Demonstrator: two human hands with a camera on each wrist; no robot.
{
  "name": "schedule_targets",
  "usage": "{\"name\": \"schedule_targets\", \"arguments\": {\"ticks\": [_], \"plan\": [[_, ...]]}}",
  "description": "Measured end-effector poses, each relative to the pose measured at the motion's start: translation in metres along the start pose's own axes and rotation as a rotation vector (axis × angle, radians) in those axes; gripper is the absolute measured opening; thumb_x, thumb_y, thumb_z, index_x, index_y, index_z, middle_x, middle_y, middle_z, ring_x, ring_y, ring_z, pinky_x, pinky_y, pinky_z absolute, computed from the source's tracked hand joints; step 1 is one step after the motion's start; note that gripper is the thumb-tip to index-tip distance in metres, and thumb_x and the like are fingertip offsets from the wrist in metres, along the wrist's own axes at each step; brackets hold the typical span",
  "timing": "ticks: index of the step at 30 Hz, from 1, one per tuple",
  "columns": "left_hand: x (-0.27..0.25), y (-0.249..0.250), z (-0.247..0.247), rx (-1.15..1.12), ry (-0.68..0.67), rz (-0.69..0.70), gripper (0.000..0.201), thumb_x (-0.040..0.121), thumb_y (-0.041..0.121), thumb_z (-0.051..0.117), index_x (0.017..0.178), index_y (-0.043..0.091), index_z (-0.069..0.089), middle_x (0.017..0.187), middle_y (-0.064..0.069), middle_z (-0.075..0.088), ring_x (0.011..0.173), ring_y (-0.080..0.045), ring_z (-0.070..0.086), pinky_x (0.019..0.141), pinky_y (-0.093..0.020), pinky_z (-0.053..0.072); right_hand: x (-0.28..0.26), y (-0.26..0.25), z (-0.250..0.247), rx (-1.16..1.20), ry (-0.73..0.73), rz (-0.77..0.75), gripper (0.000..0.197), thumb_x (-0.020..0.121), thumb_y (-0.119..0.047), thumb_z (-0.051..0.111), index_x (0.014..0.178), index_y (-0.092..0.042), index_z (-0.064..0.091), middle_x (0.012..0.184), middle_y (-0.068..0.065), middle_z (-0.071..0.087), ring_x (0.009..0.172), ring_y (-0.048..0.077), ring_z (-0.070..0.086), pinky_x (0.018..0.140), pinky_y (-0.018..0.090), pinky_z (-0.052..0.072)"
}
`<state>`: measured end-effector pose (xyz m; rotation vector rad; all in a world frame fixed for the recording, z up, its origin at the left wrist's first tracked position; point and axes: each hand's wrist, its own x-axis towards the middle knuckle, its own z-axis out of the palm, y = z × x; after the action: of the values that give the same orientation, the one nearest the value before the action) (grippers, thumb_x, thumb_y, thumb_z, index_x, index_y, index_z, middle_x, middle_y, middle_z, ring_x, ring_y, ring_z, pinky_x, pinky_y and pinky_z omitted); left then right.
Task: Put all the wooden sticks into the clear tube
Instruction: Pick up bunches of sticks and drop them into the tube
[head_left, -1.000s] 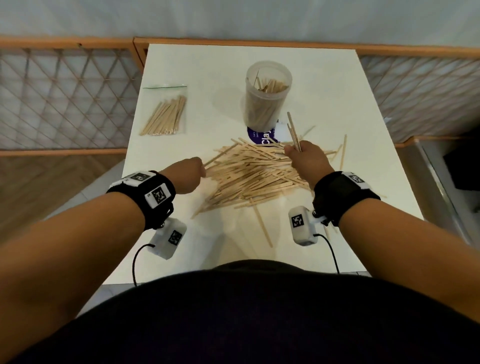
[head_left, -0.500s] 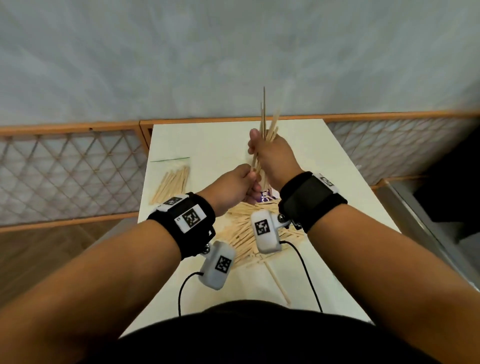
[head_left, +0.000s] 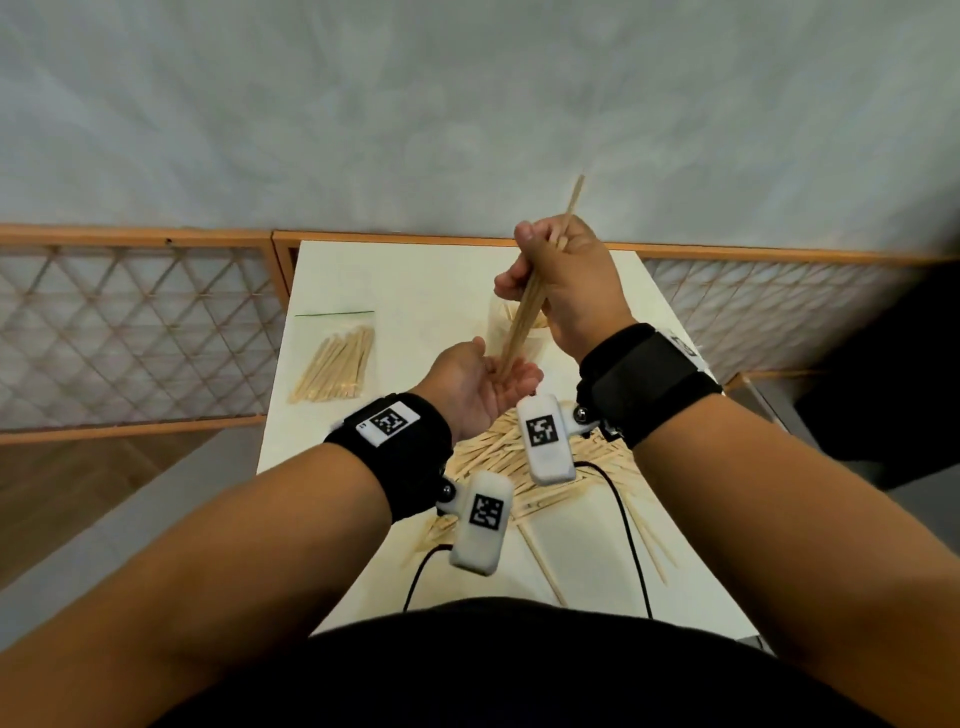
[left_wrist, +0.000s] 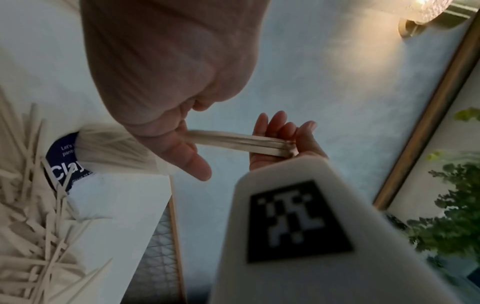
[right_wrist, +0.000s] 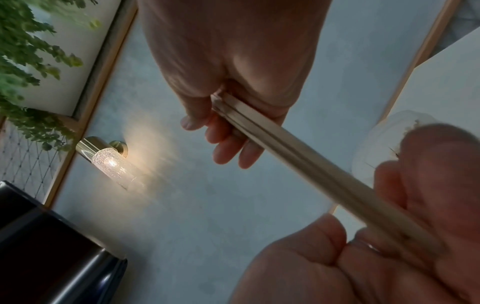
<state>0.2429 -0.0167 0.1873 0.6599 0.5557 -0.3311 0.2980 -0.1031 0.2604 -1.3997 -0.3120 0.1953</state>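
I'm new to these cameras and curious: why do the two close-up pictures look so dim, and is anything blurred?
Left wrist view: a lit wall lamp glares at the top corner, leaving the left hand dim; the clear tube is smeared. Right wrist view: the same lamp backlights the right hand; the bundle of sticks blurs towards the lens. Head view: evenly lit, edges bowed.

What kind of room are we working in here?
Probably a home or a staged room, not a workshop: a glass wall lamp, a leafy plant, and a white table fenced by wood lattice panels.
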Motion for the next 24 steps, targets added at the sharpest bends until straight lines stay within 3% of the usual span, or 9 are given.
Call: {"name": "schedule_targets", "arguments": {"ticks": [5,10,13,16,19,21,24], "plan": [[0.004,-0.003,0.010,0.001,0.030,0.028,0.049,0.104,0.026,0.021,0.090,-0.005,0.056,0.072,-0.015,0.058,0.050,-0.022,0.063,0.044,-0.026,0.052,0.001,-0.004,-0.011,-0.045,0.015,-0.013,0.015,0.100,-0.023,0.048,0.096,-0.010,0.055,0.066,0.010,0.054,0.059,0.028,0.062,0.076,0.052,0.055],[0.010,-0.002,0.026,-0.012,0.047,0.048,0.045,0.104,0.026,0.026,0.092,-0.004,0.057,0.074,-0.014,0.059,0.058,-0.023,0.067,0.049,-0.028,0.057,0.007,-0.003,-0.024,-0.239,-0.021,-0.050,0.035,0.103,-0.033,0.037,0.081,-0.010,0.052,0.068,0.008,0.056,0.065,0.024,0.060,0.068,0.035,0.054],[0.013,-0.004,0.032,0.153,0.007,0.087,0.045,0.104,0.035,0.030,0.089,0.001,0.056,0.076,-0.010,0.055,0.062,-0.020,0.061,0.051,-0.027,0.056,0.017,0.006,-0.038,-0.626,0.004,-0.217,0.035,0.102,-0.034,0.038,0.078,-0.012,0.049,0.065,-0.002,0.057,0.062,0.011,0.055,0.061,0.020,0.045],[0.017,-0.012,0.036,0.437,-0.121,0.157,0.043,0.098,0.048,0.037,0.091,0.009,0.052,0.074,-0.003,0.051,0.059,-0.014,0.053,0.054,-0.026,0.054,0.033,0.009,-0.057,-0.777,0.064,-0.284,0.039,0.102,-0.035,0.038,0.085,-0.002,0.051,0.064,-0.006,0.053,0.063,0.014,0.053,0.059,0.024,0.040],[0.021,-0.018,0.040,0.800,-0.158,0.289,0.028,0.101,0.036,0.038,0.092,0.011,0.047,0.078,-0.002,0.046,0.064,-0.013,0.050,0.058,-0.025,0.050,0.046,0.010,-0.072,-0.801,0.071,-0.215,0.039,0.102,-0.035,0.037,0.086,-0.003,0.052,0.065,-0.006,0.052,0.058,0.009,0.049,0.052,0.014,0.036],[0.026,-0.017,0.044,0.907,-0.132,0.356,0.021,0.103,0.028,0.037,0.092,0.012,0.046,0.081,-0.004,0.047,0.070,-0.015,0.051,0.059,-0.026,0.048,0.052,0.012,-0.080,-0.834,0.011,-0.140,0.035,0.102,-0.035,0.037,0.085,-0.008,0.052,0.067,-0.006,0.053,0.056,0.006,0.048,0.048,0.010,0.035],[0.032,-0.015,0.045,0.921,-0.129,0.357,0.014,0.103,0.024,0.036,0.100,0.015,0.046,0.079,-0.002,0.046,0.067,-0.014,0.046,0.055,-0.026,0.038,0.058,0.009,-0.092,-0.740,-0.183,0.035,0.028,0.100,-0.032,0.044,0.082,-0.013,0.054,0.069,-0.003,0.057,0.048,0.007,0.051,0.048,0.021,0.042]]}}
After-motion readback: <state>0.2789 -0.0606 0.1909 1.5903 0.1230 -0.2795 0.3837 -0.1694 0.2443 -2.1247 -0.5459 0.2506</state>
